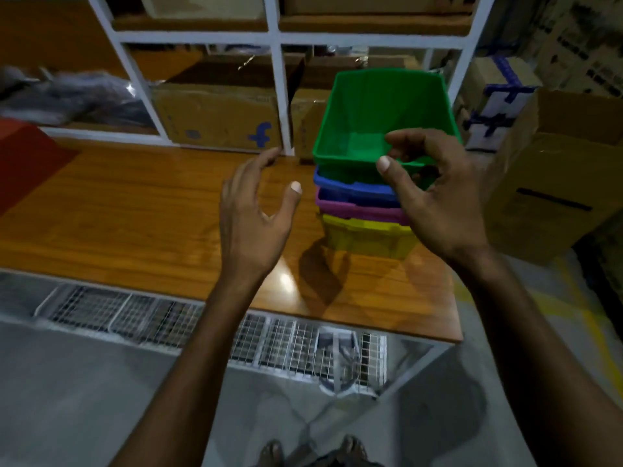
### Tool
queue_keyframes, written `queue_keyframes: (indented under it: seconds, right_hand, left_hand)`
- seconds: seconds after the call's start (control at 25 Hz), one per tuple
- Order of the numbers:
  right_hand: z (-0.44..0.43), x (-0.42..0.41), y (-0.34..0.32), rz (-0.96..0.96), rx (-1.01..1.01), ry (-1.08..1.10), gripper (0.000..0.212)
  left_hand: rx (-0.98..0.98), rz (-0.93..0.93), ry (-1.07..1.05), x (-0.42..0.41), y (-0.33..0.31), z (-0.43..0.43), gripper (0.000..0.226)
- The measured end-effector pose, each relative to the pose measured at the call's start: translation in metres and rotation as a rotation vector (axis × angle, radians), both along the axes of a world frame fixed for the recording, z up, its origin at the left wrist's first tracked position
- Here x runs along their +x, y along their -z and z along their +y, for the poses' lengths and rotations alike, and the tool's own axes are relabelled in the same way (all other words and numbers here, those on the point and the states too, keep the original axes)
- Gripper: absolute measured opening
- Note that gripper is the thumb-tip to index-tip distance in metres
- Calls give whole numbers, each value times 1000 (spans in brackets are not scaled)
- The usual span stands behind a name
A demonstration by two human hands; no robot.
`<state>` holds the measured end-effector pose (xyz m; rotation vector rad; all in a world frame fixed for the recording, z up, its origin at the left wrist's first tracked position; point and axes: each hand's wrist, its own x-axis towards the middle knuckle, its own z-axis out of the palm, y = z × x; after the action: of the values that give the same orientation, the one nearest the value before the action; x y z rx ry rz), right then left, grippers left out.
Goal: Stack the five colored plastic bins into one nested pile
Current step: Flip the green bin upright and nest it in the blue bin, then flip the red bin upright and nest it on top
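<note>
Head view, only one. Bench [135, 214]: glossy wood-grain top, glare patch near the front edge.

Stack sits at the bench's right edge, nearer the far edge than the front. Four bins are visible, nested, all smooth moulded plastic, rectangular with tapered walls and a lipped rim. Top to bottom: green bin [381, 106], blue bin [350, 187], purple bin [354, 210], yellow bin [364, 239]. The green bin's flat floor is in view with nothing in it. Of the blue and purple ones only the rim bands show. The yellow bin rests on the bench, its near wall visible.

Red shape [23, 156] at the bench's left edge, cropped and blurred; can't tell what it is.

Left hand [256, 214]: over the bench, just left of the stack, fingers straight and spread, thumb out, holding nothing.

Right hand [438, 203]: in front of the stack's near right corner, fingers curled. Its thumb [384, 165] lies over the green bin's near rim, with the forefinger above it. Can't tell whether it pinches the rim or just hovers.

Behind the bench is a white shelf frame [276, 79] holding cardboard boxes, one [219, 116] with a blue "f" mark. Big open cardboard box [556, 183] right of the bench. Wire mesh rack [168, 318] under the front edge.
</note>
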<state>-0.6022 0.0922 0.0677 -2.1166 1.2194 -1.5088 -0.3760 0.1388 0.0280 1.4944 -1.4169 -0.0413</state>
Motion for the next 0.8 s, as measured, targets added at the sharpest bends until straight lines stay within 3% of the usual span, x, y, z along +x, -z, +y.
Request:
queue_keyframes:
  seconds: [0.12,0.28,0.4,0.6,0.8]
  right_hand:
    - [44,38,15,-51,64,-89,27]
    - [111,104,45,-86,234,-223,30]
    - [159,172,65,-143,371,-294,28]
    - [213,294,81,-215,510,-442,28]
    - [243,396,76,-214,520,-521,28]
  left_hand:
    - [49,-156,-78,18,13,47,50]
    - [145,-174,-158,60,33,116,53]
    - [245,-56,-180,116,45,173,56]
    - [224,387,-165,233,51,254,59]
    - [201,423,-238,330,47,301,57]
